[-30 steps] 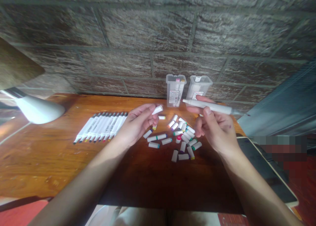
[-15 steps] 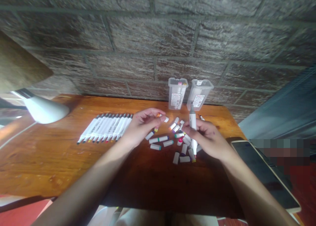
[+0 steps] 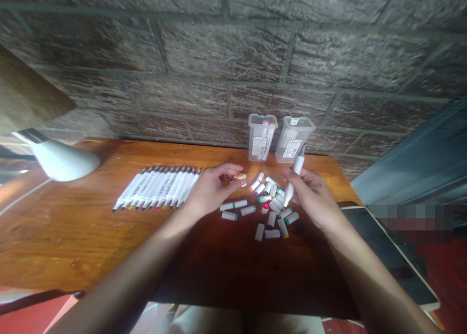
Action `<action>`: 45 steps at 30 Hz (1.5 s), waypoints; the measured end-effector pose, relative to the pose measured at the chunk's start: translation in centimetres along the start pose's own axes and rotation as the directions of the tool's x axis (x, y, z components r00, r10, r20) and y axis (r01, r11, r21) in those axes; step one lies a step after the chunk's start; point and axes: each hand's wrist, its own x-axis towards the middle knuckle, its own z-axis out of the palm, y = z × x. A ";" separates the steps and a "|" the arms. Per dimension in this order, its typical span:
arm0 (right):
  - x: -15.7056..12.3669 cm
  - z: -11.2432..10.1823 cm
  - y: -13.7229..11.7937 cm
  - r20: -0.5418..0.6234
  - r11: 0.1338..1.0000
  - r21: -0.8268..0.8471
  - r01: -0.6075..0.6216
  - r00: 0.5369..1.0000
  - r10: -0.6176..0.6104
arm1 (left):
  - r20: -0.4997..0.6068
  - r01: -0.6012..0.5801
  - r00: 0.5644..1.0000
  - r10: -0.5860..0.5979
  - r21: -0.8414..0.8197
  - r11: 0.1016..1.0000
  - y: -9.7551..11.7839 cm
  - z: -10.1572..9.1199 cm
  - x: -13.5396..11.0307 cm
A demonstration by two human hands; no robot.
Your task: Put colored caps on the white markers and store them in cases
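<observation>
My right hand [image 3: 314,198] is closed round a white marker [image 3: 295,176] that stands nearly upright, its grey tip up near the plastic boxes. My left hand [image 3: 211,188] hovers low over the wooden table [image 3: 73,237], fingers curled, pinching a small white cap with an orange end [image 3: 240,176]. Between and below the hands lie several loose white marker caps [image 3: 268,212] with coloured ends. A row of several white markers [image 3: 156,187] lies side by side to the left of my left hand.
Two clear plastic marker boxes [image 3: 261,137] [image 3: 294,139] stand at the table's back edge against a brick wall. A white lamp head [image 3: 63,160] hangs over the left side. A dark tablet [image 3: 383,256] lies at the right edge.
The right hand swung the marker from lying level to nearly upright, then tilted its tip toward the boxes. The left hand lowered toward the caps and now pinches an orange-ended cap.
</observation>
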 end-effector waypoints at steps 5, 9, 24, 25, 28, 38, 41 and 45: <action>-0.1 0.1 -0.1 0.000 1.000 0.021 0.006 1.000 -0.006 | 0.139 -0.123 0.987 0.086 0.286 0.950 -1.3 0.3 -0.1; -0.1 0.1 -0.1 0.004 0.999 0.035 0.002 1.000 -0.002 | 0.215 -0.170 0.972 0.094 0.371 0.913 -1.8 0.6 0.0; 0.0 -0.4 0.8 0.134 0.997 -0.054 -0.051 0.989 0.058 | 0.240 -0.165 0.967 0.088 0.324 0.932 -1.2 -0.2 0.0; -0.1 -0.4 0.8 0.135 0.997 -0.053 -0.052 0.989 0.059 | 0.241 -0.168 0.966 0.091 0.321 0.932 -1.2 -0.2 0.1; -0.2 -0.3 0.6 0.154 0.996 -0.063 -0.062 0.985 0.071 | 0.263 -0.187 0.959 0.101 0.325 0.927 -1.0 -0.3 0.0; 0.2 -0.1 0.5 0.088 0.988 0.129 -0.085 0.993 0.074 | 0.275 -0.207 0.956 0.103 0.380 0.902 -1.3 0.2 0.0; 0.3 0.0 0.4 0.102 0.963 0.240 -0.125 0.989 0.103 | 0.203 -0.170 0.973 0.110 0.304 0.937 -1.1 0.2 0.0; 0.2 0.1 -0.1 0.142 0.935 0.306 -0.180 0.980 0.142 | 0.107 -0.135 0.987 0.120 0.147 0.980 -0.2 0.2 0.0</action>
